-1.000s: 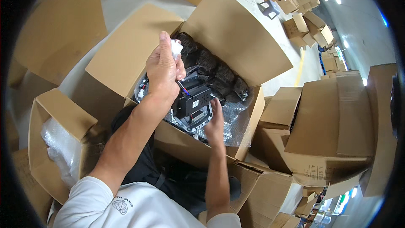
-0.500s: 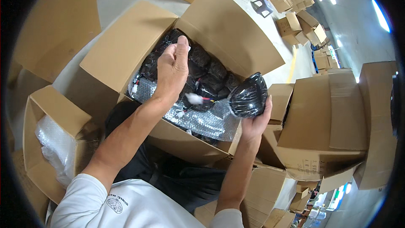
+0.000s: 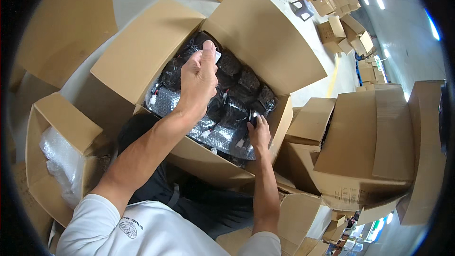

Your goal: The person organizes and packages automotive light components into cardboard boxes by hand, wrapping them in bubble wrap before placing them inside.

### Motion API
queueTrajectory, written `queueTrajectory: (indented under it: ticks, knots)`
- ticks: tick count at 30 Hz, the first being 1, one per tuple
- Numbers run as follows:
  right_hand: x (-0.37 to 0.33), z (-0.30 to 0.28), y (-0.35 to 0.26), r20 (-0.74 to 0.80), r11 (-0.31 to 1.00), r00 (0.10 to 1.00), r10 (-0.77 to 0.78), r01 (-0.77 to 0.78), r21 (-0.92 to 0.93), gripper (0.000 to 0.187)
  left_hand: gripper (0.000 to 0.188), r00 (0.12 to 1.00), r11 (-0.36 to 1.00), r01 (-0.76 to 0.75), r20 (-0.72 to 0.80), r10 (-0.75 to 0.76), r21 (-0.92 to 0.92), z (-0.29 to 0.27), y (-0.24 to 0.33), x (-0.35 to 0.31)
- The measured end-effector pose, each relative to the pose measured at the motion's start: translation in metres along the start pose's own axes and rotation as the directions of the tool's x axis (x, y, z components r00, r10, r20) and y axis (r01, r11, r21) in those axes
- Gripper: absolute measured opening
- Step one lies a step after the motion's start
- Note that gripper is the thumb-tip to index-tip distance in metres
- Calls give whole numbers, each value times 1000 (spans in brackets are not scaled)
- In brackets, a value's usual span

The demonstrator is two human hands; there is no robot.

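Observation:
My left hand (image 3: 199, 73) is raised over the open carton (image 3: 207, 157), thumb up and fingers curled. A small white piece (image 3: 218, 57) shows beside its thumb; its kind is unclear. Low inside the carton, at its right side, my right hand (image 3: 259, 134) has thumb and fingers around part of a black plastic-wrapped bundle (image 3: 254, 115), mostly hidden among its neighbours. Several similar bundles (image 3: 230, 62) fill the far part of the carton. Bubble wrap (image 3: 222, 135) lies at the near side, with a white connector (image 3: 152, 99) on coloured wires at the left.
A smaller carton (image 3: 66, 109) at the left holds clear bubble wrap (image 3: 61, 161). Large cartons (image 3: 348, 135) stand close on the right. Raised flaps (image 3: 265, 28) border the working carton. Farther off are a grey stool (image 3: 303, 9) and more cartons (image 3: 332, 33).
My right hand has lowered a black-wrapped bundle from above the right edge into the carton. The white connector that dangled from it in a blur has moved. My left hand stays raised.

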State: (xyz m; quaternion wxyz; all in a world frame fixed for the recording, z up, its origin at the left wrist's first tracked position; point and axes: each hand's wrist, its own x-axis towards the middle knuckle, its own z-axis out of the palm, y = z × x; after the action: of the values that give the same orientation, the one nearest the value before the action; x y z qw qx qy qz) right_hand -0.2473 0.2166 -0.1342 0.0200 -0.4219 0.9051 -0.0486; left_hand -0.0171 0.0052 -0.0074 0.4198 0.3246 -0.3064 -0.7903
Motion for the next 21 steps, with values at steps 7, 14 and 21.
queueTrajectory:
  ticks: [7,14,21]
  knots:
    - [-14,-47,-78,224,896,974,26,-122,427,50,59,985,852,169,69,-155,-495,-13,6,6]
    - [-66,-80,-139,601,-279,793,95,-559,781,86,35,761,932,-335,623,182,137,-5,-35,-18]
    - [-69,-110,-114,592,125,792,151,-609,783,41,51,50,907,-375,981,-186,191,-4,-48,-93]
